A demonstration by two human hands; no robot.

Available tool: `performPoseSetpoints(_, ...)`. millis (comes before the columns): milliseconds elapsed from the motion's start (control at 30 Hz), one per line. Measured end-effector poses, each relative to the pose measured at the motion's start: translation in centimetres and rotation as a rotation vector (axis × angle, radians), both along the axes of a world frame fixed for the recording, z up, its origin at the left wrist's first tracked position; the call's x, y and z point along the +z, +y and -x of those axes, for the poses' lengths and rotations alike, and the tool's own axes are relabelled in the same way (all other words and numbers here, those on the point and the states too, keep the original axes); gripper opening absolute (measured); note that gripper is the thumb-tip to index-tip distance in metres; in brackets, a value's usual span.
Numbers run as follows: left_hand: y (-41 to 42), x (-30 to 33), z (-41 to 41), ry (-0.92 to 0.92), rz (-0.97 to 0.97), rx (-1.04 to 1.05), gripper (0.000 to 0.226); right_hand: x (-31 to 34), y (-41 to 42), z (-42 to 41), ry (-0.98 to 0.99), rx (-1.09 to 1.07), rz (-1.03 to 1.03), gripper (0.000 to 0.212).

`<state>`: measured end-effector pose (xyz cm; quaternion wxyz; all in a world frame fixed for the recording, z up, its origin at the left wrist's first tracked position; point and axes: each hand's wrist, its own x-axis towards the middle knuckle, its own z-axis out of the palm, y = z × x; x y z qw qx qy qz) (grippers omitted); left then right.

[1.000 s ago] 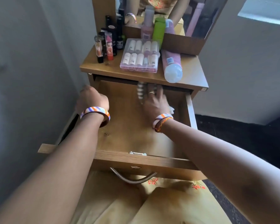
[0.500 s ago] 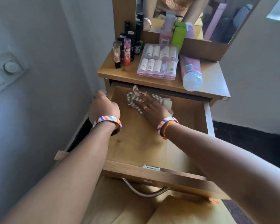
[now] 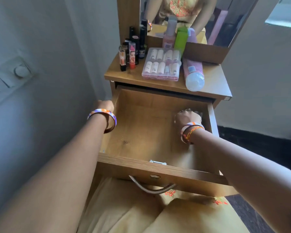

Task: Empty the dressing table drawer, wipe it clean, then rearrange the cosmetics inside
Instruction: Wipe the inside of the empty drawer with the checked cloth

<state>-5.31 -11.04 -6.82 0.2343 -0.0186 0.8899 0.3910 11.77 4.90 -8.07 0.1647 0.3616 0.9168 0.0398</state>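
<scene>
Both hands (image 3: 106,105) (image 3: 187,117) extended, fingers curled

Dim indoor daylight enters from the window (image 3: 283,15) at upper right; left wall shaded; right hand (image 3: 188,117) motion-blurred; wide-angle distortion bends the edges.

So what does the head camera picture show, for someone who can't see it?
A right hand wipes the far right corner of an open, empty wooden drawer with a cloth, while the left hand holds the drawer's left wall. Cosmetics stand on the tabletop above.
</scene>
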Motion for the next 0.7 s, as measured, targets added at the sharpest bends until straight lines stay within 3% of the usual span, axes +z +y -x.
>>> performPoseSetpoints(100, -1.5, 0.3, 0.2, -0.098, -0.116, -0.079, 0.041, 0.9, -1.2, 2.2, 0.269, -0.092, 0.221, 0.027)
performPoseSetpoints(200, -2.3, -0.5, 0.1, -0.215, -0.344, 0.062, 0.031, 1.7, -4.1, 4.3, 0.606, -0.105, 0.597, 0.01)
performPoseSetpoints(300, -3.4, 0.1, -0.1, -0.29, -0.426, 0.146, 0.038, 2.9, -7.7, 7.1, 0.886, 0.013, 0.683, 0.027)
performPoseSetpoints(400, -4.0, 0.2, -0.1, -0.203, -0.399, 0.187, 0.048, 3.9, -9.6, 9.5, 0.831, 0.062, 0.846, 0.052)
performPoseSetpoints(467, -5.2, -3.1, 3.0, -0.291, -0.379, 0.162, 0.095, 4.0, -10.3, 10.4, 0.683, 0.044, 1.004, 0.063)
performPoseSetpoints(500, -5.6, -5.9, 5.2, -0.323, -0.346, 0.155, 0.117, 3.8, -10.6, 10.6, 0.639, 0.065, 0.985, 0.064)
performPoseSetpoints(533, -5.8, -6.9, 6.3, -0.306, -0.328, 0.154, 0.123, 3.6, -11.0, 10.5, 0.634, 0.094, 0.937, 0.062)
performPoseSetpoints(633, -5.9, -1.9, 3.6, -0.276, -0.28, 0.086, 0.096, 3.0, -12.2, 8.6, 0.63, 0.196, 0.852, 0.054)
performPoseSetpoints(700, -5.4, -0.9, 3.4, -0.382, -0.255, 0.0, 0.096, 3.1, -13.2, 6.3, 0.559, 0.315, 0.876, 0.05)
